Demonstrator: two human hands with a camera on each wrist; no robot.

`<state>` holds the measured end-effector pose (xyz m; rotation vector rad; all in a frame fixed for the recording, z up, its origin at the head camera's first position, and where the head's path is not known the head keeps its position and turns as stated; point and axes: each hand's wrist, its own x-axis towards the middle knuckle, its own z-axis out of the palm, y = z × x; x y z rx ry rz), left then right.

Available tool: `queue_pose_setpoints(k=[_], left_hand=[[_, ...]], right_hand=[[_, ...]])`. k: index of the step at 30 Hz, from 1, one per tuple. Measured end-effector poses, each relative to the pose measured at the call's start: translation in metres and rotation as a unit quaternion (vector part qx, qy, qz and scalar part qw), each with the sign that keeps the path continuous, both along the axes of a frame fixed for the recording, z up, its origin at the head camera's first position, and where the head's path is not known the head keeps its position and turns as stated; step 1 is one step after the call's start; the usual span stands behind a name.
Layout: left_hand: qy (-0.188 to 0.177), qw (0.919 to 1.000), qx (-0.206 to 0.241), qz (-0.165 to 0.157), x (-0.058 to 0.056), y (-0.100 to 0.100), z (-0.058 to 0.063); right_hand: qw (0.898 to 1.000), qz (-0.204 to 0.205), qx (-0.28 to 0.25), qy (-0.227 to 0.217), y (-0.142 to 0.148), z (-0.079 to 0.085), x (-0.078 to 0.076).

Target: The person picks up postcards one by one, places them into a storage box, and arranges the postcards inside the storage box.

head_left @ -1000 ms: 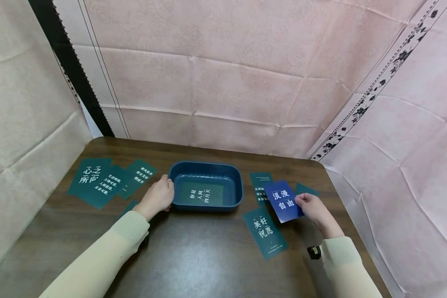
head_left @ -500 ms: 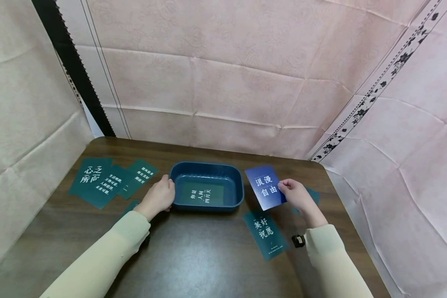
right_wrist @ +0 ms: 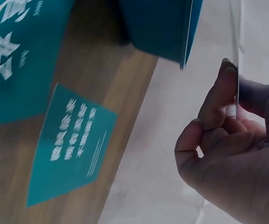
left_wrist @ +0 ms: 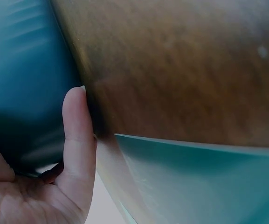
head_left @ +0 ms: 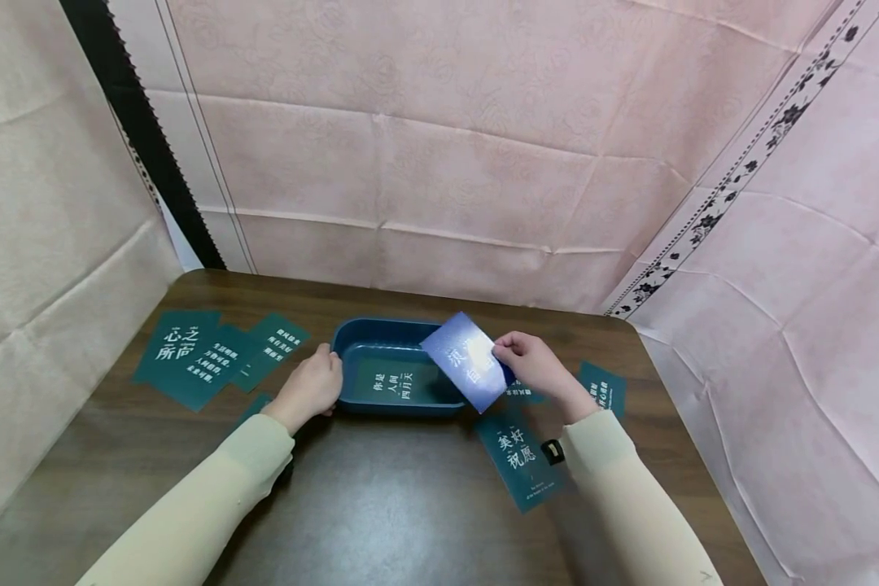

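A blue card (head_left: 468, 363) with white characters is raised over the right rim of the dark blue tray (head_left: 403, 409); glare covers part of its face. My right hand (head_left: 535, 364) pinches it by its right edge, and the right wrist view shows the card edge-on between thumb and fingers. At the tray's left end, my left hand (head_left: 309, 386) grips the rim; one finger (left_wrist: 77, 116) lies along the outer wall in the left wrist view. A green card (head_left: 384, 380) with white characters lies inside the tray.
Overlapping green cards (head_left: 208, 366) lie on the wooden table (head_left: 381, 505) to the left, with another partly under my left wrist. Right of the tray are a green card (head_left: 516, 464), a smaller one (head_left: 602, 387), and one mostly hidden by my right hand. Pink cloth (head_left: 425, 163) hangs behind.
My right hand has carried the blue card leftward, from above the right-hand cards to over the tray's right side, tilting it. My left hand has stayed at the tray's left end.
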<state>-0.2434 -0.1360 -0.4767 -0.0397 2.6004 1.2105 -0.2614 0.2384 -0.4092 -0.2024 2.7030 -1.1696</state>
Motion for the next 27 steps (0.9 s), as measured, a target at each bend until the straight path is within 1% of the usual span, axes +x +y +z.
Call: queue_pose_setpoints(k=[3,9,15,18,23,27], left_hand=[[-0.001,1.0,-0.001,-0.001,0.0,-0.001,0.0],[-0.003,1.0,-0.004,0.0,0.001,-0.002,0.001],[-0.001,1.0,-0.003,0.0,0.001,-0.001,0.0],[0.002,1.0,-0.006,-0.001,0.001,0.0,-0.002],[0.014,0.9998,-0.012,-0.001,0.0,0.001,-0.002],[0.024,0.9995,-0.021,0.003,0.0,0.001,-0.002]], right_hand=[[1.0,0.023,0.006,0.011,-0.018,0.001,-0.007],[0.998,0.048,0.02,0.017,-0.055,0.003,-0.02],[0.994,0.093,0.052,0.02,-0.081,0.002,-0.029],[0.994,0.098,0.053,0.017,-0.086,0.0,-0.033],[0.995,0.086,0.056,0.02,-0.091,-0.002,-0.038],[0.992,0.098,0.08,0.026,-0.097,-0.006,-0.041]])
